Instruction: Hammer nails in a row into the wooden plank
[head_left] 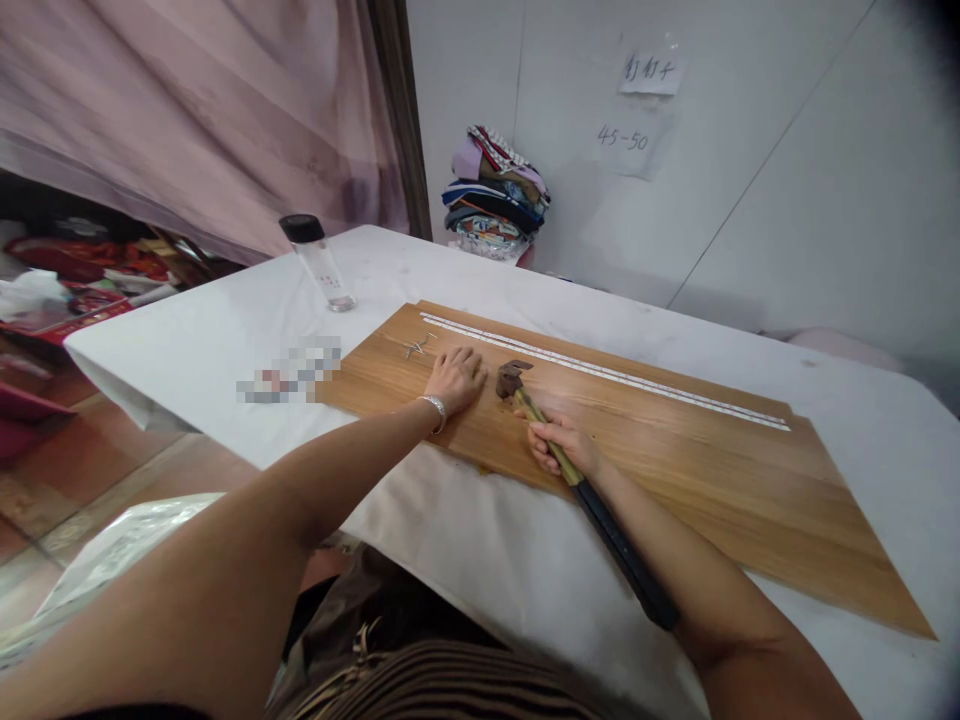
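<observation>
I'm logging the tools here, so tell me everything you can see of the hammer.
The hammer has a dark brown, rusty-looking metal head with what looks like a claw. Its handle is yellowish, like wood, near the head, with a long black grip towards the butt. The right hand closes around the yellowish part. It slants, head over the wooden board beside the left hand, butt towards the person; whether the head touches the board is unclear.

Right fingers (541,450) grip hammer (592,505); left fingers (463,360) on board (660,440).
</observation>
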